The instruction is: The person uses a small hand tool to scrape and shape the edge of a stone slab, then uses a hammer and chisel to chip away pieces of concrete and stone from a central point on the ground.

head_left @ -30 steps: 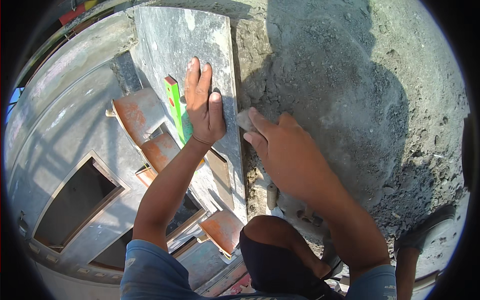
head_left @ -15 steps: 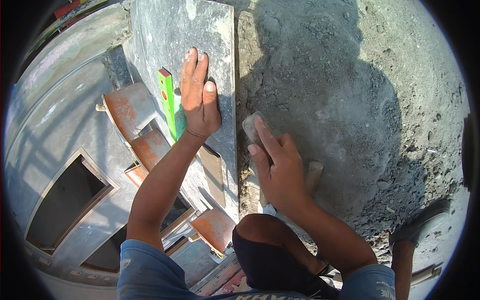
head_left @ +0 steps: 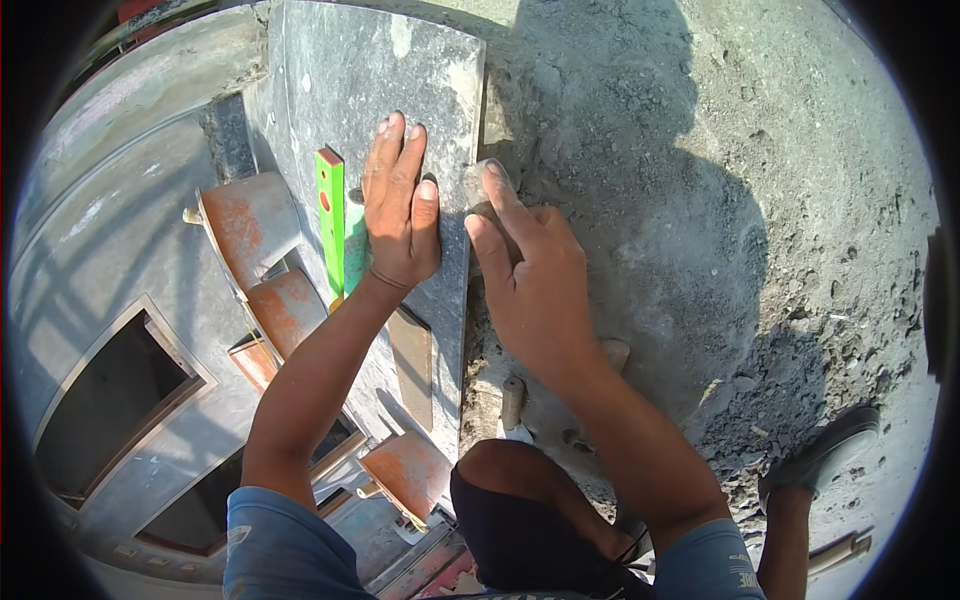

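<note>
My left hand (head_left: 402, 220) lies with fingers stretched out on a flat grey panel (head_left: 430, 90). Just left of it are a bright green spirit level (head_left: 331, 215) and a green object (head_left: 355, 250), which the hand partly covers. My right hand (head_left: 535, 270) pinches a small grey lump (head_left: 479, 185), maybe stone or hardened mortar, between thumb and fingers at the panel's right edge. Below that hand, near my knee, a trowel (head_left: 513, 402) with a wooden handle lies on the ground. Another handle-like piece (head_left: 615, 352) is half hidden behind my right wrist.
Rough grey ground (head_left: 720, 250) with loose crumbs spreads to the right, partly in my shadow. A brownish flat strip (head_left: 411, 370) lies on the panel. Curved orange-stained pieces (head_left: 248, 225) and a wall with window openings (head_left: 115, 400) are at the left.
My right hand has moved up and left with the grey lump, bringing it to the panel's edge. The left hand stays flat on the panel. The trowel handle now shows more fully.
</note>
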Tool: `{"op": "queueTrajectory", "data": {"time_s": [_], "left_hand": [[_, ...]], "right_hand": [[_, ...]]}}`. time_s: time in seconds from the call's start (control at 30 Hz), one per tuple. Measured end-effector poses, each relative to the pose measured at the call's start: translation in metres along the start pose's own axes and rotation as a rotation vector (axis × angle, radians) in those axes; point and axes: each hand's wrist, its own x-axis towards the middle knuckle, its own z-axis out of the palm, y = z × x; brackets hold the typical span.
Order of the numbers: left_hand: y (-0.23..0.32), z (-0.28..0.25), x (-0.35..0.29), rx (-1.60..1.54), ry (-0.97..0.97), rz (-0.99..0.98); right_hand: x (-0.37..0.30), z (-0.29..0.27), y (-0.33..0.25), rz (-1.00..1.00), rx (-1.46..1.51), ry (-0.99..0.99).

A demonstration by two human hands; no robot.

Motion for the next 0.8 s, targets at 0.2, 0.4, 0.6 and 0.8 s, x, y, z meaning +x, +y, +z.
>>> {"op": "queueTrajectory", "data": {"time_s": [0.2,0.4,0.6,0.8], "left_hand": [[0.008,0.002,0.0,-0.02,0.01,-0.004],[0.004,0.005,0.002,-0.048,0.031,0.007],[0.003,0.003,-0.001,-0.004,-0.004,0.011],[0.004,0.003,0.002,-0.043,0.04,-0.011]], "right_hand": [[0.021,-0.014,-0.008,-0.053,-0.045,0.015],[0.049,-0.021,-0.017,-0.024,-0.028,-0.003],[0.0,-0.014,-0.004,0.02,-0.06,-0.102],[0.005,-0.023,-0.002,-0.041,-0.118,-0.129]]}}
